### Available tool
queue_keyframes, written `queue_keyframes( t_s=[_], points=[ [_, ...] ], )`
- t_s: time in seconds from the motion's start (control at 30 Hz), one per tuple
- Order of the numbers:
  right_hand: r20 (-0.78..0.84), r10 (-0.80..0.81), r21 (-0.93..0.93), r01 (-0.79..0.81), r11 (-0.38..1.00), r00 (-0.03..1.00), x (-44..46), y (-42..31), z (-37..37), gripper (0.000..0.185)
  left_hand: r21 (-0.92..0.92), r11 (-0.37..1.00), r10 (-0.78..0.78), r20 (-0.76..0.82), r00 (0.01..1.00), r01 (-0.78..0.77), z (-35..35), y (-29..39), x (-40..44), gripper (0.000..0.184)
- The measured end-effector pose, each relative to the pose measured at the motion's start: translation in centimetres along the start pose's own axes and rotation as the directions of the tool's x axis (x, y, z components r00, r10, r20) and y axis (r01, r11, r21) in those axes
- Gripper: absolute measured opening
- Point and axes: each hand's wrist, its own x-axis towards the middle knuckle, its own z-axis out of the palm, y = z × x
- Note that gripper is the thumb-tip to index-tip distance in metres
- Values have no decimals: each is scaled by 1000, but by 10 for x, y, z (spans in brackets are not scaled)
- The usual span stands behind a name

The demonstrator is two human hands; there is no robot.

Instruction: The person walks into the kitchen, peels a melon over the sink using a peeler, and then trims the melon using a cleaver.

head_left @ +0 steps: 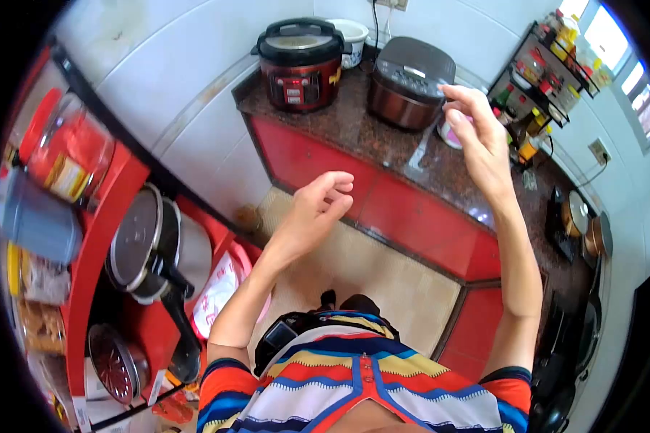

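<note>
My left hand is raised over the floor in front of the red cabinet doors, its fingers bent and a little apart, with nothing between them. Further right, my right hand hangs in the air above the counter's front edge, thumb and fingers apart and holding nothing. Just beyond its fingertips is a dark rice cooker with its lid closed. A pink and white container shows partly behind my right hand. The red pressure cooker stands on the counter further left.
Along the left is a red shelf with jars and a lidded pot. A rack of bottles fills the counter's corner. Pans and a stove line the right side. A pink basin sits low beside the shelf.
</note>
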Motion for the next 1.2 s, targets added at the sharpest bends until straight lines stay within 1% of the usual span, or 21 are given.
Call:
queue_keyframes(
  t_s=[0.07,0.1,0.2,0.23,0.3,0.37,0.43,0.5,0.6,0.7,0.8,0.83,0.93,0.97,1.0,1.03,1.07,1.1,1.13,1.17,1.2],
  points=[
    [29,-103,-137,106,985,994,53,45,12,27,148,989,4,11,1000,-5,-9,-11,38,33],
    [65,-163,-223,174,959,984,81,73,18,26,153,988,12,10,1000,-14,-15,-17,56,33],
    [179,-288,-532,339,776,941,163,158,43,24,227,974,21,-68,997,-5,-32,-38,105,34],
    [176,-289,-531,338,777,941,188,191,53,24,230,973,21,-68,997,-5,-38,-48,117,34],
    [228,-236,-692,327,643,945,239,256,70,23,273,961,-8,-101,995,35,-48,-69,141,34],
    [235,-198,-716,307,627,952,279,317,89,24,255,965,-40,-106,994,66,-56,-99,158,32],
    [239,-178,-735,297,609,955,328,361,100,26,353,918,-170,-68,983,183,-72,-108,178,30],
    [232,-67,-795,228,562,971,374,408,116,26,331,903,-249,-118,961,274,-85,-118,198,28],
    [211,-93,-828,229,512,973,437,489,142,27,272,868,-367,-212,906,416,-100,-135,221,25],
    [202,-64,-854,208,477,977,478,515,156,27,226,840,-428,-284,858,493,-107,-147,237,25],
    [167,-197,-904,230,362,966,507,544,164,22,155,821,-489,-303,818,549,-109,-159,247,25],
    [177,-197,-899,240,366,964,511,552,164,22,150,819,-497,-296,816,554,-110,-162,250,25],
    [144,-72,-943,159,294,987,540,560,170,23,119,807,-519,-322,792,578,-110,-171,254,25],
    [156,-4,-948,151,279,988,543,557,168,24,101,801,-533,-328,780,590,-109,-172,252,24],
    [198,-10,-956,196,218,980,548,562,167,24,125,794,-535,-321,782,595,-109,-171,251,24],
    [128,-26,-940,129,316,991,558,585,170,29,142,784,-542,-321,777,605,-108,-171,248,24],
    [136,-37,-944,141,300,990,549,563,171,32,126,801,-516,-349,782,585,-105,-168,245,26],
    [118,-133,-951,151,271,984,549,571,173,30,117,809,-506,-360,784,576,-103,-164,242,26],
    [153,-86,-948,170,268,985,547,554,173,29,97,838,-466,-383,797,537,-97,-168,231,27],
    [97,-152,-947,138,289,984,549,564,175,31,170,842,-419,-390,820,512,-93,-174,222,28],
    [133,-325,-936,226,270,937,555,567,173,35,122,829,-463,-396,793,546,-89,-162,217,29]
  ],
)
